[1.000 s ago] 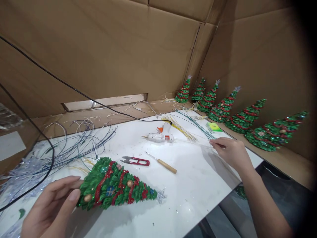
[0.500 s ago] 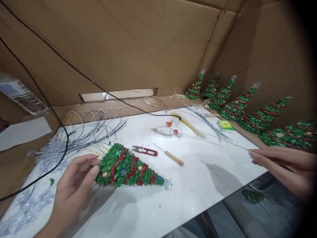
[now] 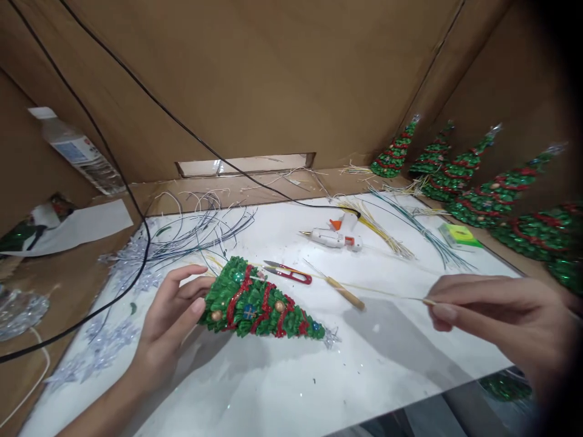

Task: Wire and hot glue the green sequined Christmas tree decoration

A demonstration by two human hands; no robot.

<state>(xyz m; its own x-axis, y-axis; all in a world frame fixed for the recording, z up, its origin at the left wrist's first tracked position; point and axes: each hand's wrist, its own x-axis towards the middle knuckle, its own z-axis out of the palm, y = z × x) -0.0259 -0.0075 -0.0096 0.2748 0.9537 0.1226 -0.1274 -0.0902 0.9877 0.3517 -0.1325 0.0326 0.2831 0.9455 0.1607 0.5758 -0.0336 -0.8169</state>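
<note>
A small green Christmas tree (image 3: 262,306) with red garland, baubles and a clear star at its tip lies on its side, tip to the right. My left hand (image 3: 170,328) grips its wide base, thumb in front and fingers curled behind. At the right, my right hand (image 3: 483,312) pinches the end of a thin yellowish wire (image 3: 382,292) between thumb and fingertips. This strand runs left across the table towards the tree; its far end is hard to make out. Behind the tree lie red-handled thread snips (image 3: 291,274) and a wooden-handled awl (image 3: 346,292).
A white glue gun (image 3: 330,238) lies mid-table, its black cord rising left. Cut wires (image 3: 214,227) and clear stars (image 3: 98,358) spread at left. Several finished trees (image 3: 494,194) stand along the right cardboard wall, near a green-yellow box (image 3: 458,235). A water bottle (image 3: 79,152) leans at back left.
My right hand has moved left over the table, still pinching the wire. The view has shifted left, so most things sit further right. My left hand still holds the tree.
</note>
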